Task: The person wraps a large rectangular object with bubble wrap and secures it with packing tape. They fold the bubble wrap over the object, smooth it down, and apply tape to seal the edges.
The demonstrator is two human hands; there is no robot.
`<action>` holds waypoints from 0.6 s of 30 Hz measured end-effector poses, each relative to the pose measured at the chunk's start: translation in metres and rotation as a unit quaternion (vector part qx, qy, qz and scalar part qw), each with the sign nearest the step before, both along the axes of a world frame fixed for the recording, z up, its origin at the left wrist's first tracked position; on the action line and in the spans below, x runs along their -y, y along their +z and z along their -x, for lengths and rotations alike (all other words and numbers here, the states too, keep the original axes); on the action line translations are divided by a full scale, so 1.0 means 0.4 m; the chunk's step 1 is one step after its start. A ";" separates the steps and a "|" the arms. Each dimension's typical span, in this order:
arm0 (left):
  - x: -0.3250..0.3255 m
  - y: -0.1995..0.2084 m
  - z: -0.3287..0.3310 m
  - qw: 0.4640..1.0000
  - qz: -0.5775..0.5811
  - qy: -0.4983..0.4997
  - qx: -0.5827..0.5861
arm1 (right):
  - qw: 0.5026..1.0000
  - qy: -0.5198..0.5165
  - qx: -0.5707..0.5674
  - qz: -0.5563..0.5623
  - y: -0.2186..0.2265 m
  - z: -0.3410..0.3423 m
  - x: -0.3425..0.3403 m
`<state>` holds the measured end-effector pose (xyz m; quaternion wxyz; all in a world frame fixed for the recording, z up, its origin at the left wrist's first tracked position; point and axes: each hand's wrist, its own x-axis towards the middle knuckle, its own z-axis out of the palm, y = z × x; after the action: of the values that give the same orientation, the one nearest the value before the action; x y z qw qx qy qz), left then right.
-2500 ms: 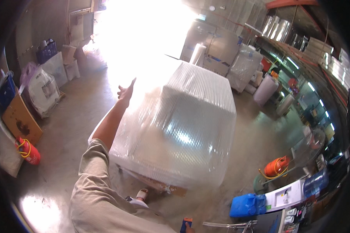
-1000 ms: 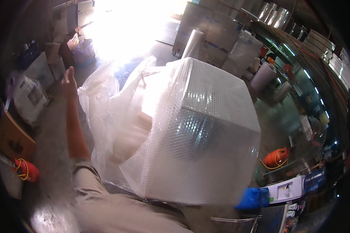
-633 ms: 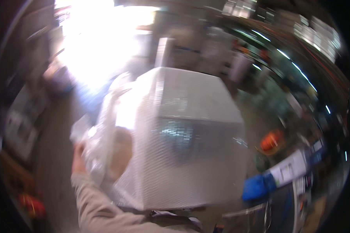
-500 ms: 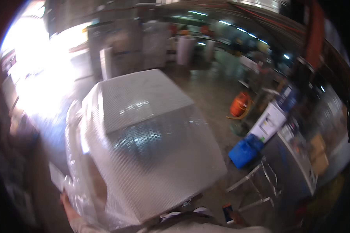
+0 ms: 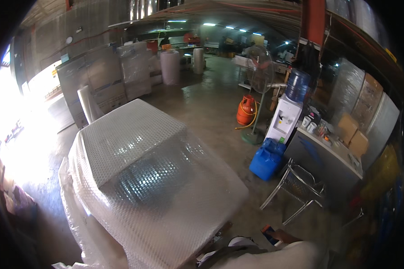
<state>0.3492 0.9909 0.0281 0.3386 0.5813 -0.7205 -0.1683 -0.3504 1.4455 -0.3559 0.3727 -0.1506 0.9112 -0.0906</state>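
Observation:
A large box-shaped load under bubble wrap (image 5: 202,188) stands in front of me, its top stepped. Loose wrap hangs down its left side in folds. At the lower right, my right hand (image 5: 283,236) is closed round a flat phone-like object (image 5: 269,234), dark with an orange edge; its exact kind is not clear. That hand stays to the right of the load, apart from the wrap. My left hand is out of sight.
On the right stand a metal-framed chair (image 5: 294,190), a blue jerrycan (image 5: 267,159), a white water dispenser (image 5: 283,117), a cluttered desk (image 5: 330,145) and a pedestal fan (image 5: 260,74). An orange gas cylinder (image 5: 246,110) is behind them. Wrapped panels (image 5: 105,74) stand at the back left.
The view has swung rightward, so the room's contents sit further left. My left hand, earlier at the loose wrap on the left, has gone out of view. The right hand still holds the flat object.

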 end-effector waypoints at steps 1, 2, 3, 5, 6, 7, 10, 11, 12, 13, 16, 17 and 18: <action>0.001 -0.004 0.026 1.000 -0.011 -0.024 -0.003 | 1.000 0.007 -0.008 0.000 0.018 -0.001 0.004; 0.005 -0.001 0.059 0.999 -0.023 -0.049 -0.003 | 0.999 -0.032 0.018 0.001 0.031 -0.002 -0.004; 0.006 0.008 0.090 0.997 -0.030 -0.067 0.002 | 0.998 -0.046 0.035 -0.006 0.037 -0.013 -0.002; -0.011 0.036 0.133 0.994 -0.044 -0.093 0.021 | 0.995 -0.061 0.075 -0.016 0.069 -0.057 0.051; -0.017 0.038 0.156 0.992 -0.052 -0.111 0.025 | 0.995 -0.056 0.087 -0.016 0.075 -0.071 0.053; -0.022 0.040 0.176 0.990 -0.064 -0.126 0.023 | 0.994 -0.048 0.094 -0.019 0.090 -0.069 0.052; -0.032 0.044 0.235 0.982 -0.091 -0.165 0.029 | 0.996 -0.031 0.083 -0.022 0.063 -0.059 0.053; -0.031 0.041 0.258 0.979 -0.100 -0.176 0.028 | 0.997 -0.027 0.073 -0.024 0.056 -0.056 0.046; -0.042 0.051 0.271 0.977 -0.105 -0.185 0.034 | 0.996 -0.026 0.077 -0.023 0.049 -0.062 0.056; -0.047 0.061 0.288 0.974 -0.109 -0.194 0.039 | 0.996 -0.026 0.080 -0.023 0.045 -0.064 0.064; -0.069 0.088 0.331 0.967 -0.124 -0.215 0.058 | 0.995 -0.030 0.094 -0.011 0.079 -0.114 0.089; -0.075 0.092 0.347 0.965 -0.128 -0.222 0.063 | 0.995 -0.031 0.096 -0.006 0.090 -0.123 0.089; -0.081 0.103 0.359 0.962 -0.133 -0.228 0.068 | 0.993 -0.028 0.114 -0.008 0.073 -0.125 0.083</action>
<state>0.2055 1.0232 0.0692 0.1611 0.4515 -0.8265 -0.2952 -0.3003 1.4123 -0.3266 0.4725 -0.1111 0.8673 -0.1105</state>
